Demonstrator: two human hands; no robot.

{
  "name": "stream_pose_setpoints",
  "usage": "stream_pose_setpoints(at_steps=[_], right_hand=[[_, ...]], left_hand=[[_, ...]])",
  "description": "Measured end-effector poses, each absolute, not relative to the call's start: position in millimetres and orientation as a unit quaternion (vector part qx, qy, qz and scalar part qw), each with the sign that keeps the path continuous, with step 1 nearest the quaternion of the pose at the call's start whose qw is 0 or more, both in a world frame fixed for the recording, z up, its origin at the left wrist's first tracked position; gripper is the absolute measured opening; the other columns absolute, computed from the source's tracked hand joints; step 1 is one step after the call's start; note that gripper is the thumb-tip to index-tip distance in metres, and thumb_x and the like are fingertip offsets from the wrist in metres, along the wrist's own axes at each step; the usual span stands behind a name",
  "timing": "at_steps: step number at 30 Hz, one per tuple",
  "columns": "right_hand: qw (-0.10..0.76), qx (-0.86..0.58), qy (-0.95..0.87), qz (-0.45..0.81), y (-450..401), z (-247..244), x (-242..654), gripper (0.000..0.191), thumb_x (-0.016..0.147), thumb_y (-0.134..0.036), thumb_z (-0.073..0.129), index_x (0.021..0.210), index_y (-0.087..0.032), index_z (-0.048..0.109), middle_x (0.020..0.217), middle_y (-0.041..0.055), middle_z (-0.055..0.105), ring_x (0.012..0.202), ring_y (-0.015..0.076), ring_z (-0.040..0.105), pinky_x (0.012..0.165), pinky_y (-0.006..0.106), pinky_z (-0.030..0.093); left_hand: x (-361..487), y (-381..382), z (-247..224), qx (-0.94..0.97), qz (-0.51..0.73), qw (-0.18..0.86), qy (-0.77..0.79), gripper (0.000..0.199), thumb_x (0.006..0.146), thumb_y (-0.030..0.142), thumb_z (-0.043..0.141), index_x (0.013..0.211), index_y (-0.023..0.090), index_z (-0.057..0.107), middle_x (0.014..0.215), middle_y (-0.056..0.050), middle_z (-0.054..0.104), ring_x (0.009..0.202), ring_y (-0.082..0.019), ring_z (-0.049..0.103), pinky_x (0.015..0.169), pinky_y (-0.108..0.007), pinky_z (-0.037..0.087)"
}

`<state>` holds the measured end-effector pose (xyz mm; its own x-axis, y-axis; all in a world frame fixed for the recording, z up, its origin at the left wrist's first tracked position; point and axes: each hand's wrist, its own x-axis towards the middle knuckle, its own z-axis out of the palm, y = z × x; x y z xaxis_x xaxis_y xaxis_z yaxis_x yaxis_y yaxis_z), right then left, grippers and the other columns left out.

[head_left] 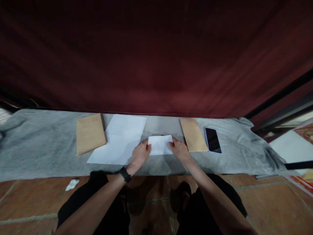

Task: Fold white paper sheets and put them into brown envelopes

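A small folded white paper (160, 145) is held between my two hands over the grey cloth (161, 164). My left hand (141, 152) pinches its left edge, and my right hand (179, 148) grips the right edge. Larger white sheets (119, 137) lie flat to the left, close beside my left hand. Farther left is a stack of brown envelopes (90, 133), partly over the sheets' edge. One brown envelope (194, 135) rests just right of my right hand.
A phone (213, 140) with a dark screen lies right of the single envelope. A dark red curtain (156, 65) hangs behind the cloth. Crumpled white tissue (72, 184) is on the tiled floor. Printed papers (290, 147) stand at the far right.
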<state>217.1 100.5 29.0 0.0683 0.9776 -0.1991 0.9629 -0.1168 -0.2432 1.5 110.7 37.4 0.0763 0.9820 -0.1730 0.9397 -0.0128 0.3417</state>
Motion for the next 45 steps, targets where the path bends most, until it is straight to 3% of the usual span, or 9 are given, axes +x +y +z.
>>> stream_pose_setpoints(at_steps=[3,9,24,35,42,45], right_hand=[[0.012,-0.738,-0.66,0.144,98,33,213,0.039,0.105,-0.039,0.042,0.132,-0.018,0.059,0.108,0.0142,0.077,0.1,0.0266,0.074,0.085,0.032,0.054],[-0.011,-0.739,-0.656,0.156,95,36,216,0.032,0.105,-0.04,0.042,0.114,-0.022,0.067,0.103,0.0112,0.078,0.1,0.0244,0.074,0.085,0.03,0.053],[-0.032,-0.749,-0.651,0.117,93,32,213,0.034,0.104,-0.038,0.043,0.116,-0.018,0.068,0.103,0.0159,0.077,0.097,0.0255,0.075,0.085,0.031,0.053],[-0.045,-0.75,-0.655,0.079,92,30,212,0.033,0.104,-0.038,0.044,0.115,-0.019,0.068,0.099,0.0125,0.077,0.091,0.024,0.076,0.078,0.03,0.053],[-0.014,-0.746,-0.665,0.034,85,20,211,0.033,0.103,-0.035,0.045,0.119,-0.013,0.065,0.097,0.0145,0.076,0.089,0.0277,0.074,0.081,0.037,0.053],[0.028,-0.742,-0.67,0.004,84,19,211,0.035,0.101,-0.032,0.05,0.125,-0.009,0.06,0.105,0.0183,0.073,0.096,0.0314,0.071,0.086,0.042,0.052]], left_hand=[[5,112,42,0.714,0.018,0.17,0.679,0.026,0.1,0.031,0.045,0.107,0.019,0.067,0.095,-0.01,0.076,0.085,-0.022,0.072,0.07,-0.028,0.046],[-1,113,39,0.709,0.007,0.188,0.68,0.024,0.1,0.033,0.046,0.102,0.021,0.066,0.092,-0.008,0.076,0.085,-0.022,0.072,0.07,-0.028,0.046],[4,119,29,0.702,0.002,0.159,0.695,0.032,0.102,0.039,0.042,0.11,0.021,0.067,0.096,-0.011,0.076,0.09,-0.026,0.073,0.073,-0.031,0.05],[7,116,37,0.704,-0.023,0.15,0.693,0.035,0.103,0.037,0.037,0.113,0.02,0.066,0.101,-0.012,0.076,0.096,-0.026,0.074,0.079,-0.033,0.053],[9,114,32,0.713,0.003,0.131,0.689,0.035,0.103,0.034,0.038,0.121,0.017,0.064,0.1,-0.013,0.076,0.095,-0.026,0.074,0.079,-0.034,0.054],[10,114,32,0.71,0.005,0.134,0.692,0.035,0.103,0.034,0.039,0.121,0.017,0.064,0.099,-0.013,0.076,0.094,-0.026,0.074,0.079,-0.034,0.054]])
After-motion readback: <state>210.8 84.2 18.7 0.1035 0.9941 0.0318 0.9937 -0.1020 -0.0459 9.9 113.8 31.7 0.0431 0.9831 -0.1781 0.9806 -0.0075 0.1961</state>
